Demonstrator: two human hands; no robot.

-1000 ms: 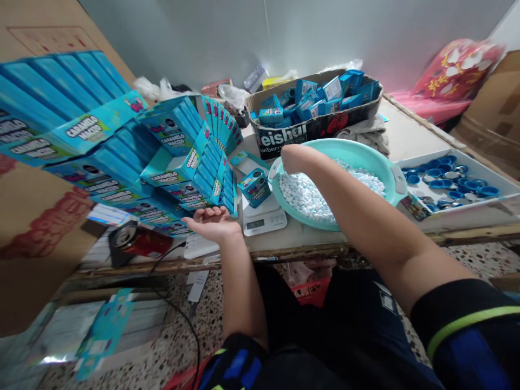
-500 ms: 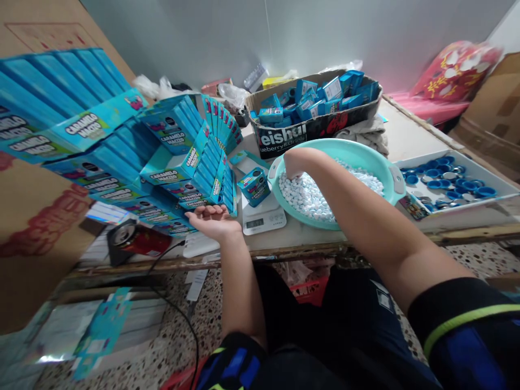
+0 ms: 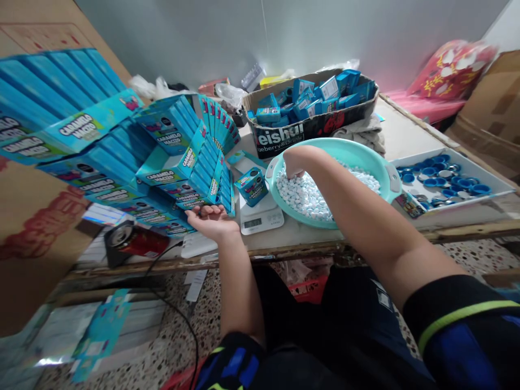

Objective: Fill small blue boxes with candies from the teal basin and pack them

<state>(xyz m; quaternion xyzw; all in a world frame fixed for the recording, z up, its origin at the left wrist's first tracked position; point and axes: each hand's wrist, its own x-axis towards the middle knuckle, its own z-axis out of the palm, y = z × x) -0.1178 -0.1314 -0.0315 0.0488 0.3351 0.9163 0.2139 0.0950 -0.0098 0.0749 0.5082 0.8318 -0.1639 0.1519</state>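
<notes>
My right hand (image 3: 294, 163) is down in the white candies (image 3: 304, 195), fingers sunk in the pile, so I can't tell if it's clenched or grasping. Candies sit in a teal plastic basin (image 3: 385, 181) on the table (image 3: 325, 238). Just left of it: digital kitchen scale (image 3: 260, 222) carrying 1 small blue Caramelo Macizo box (image 3: 252, 187). My left hand (image 3: 209, 221) is relaxed, palm up, holding nothing, just beside the stacked blue display boxes (image 3: 179, 168). Behind the basin: cardboard tray of blue boxes (image 3: 280, 138).

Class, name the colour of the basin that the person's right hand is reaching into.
The plastic basin is pale turquoise, as the head view shows best.
</notes>
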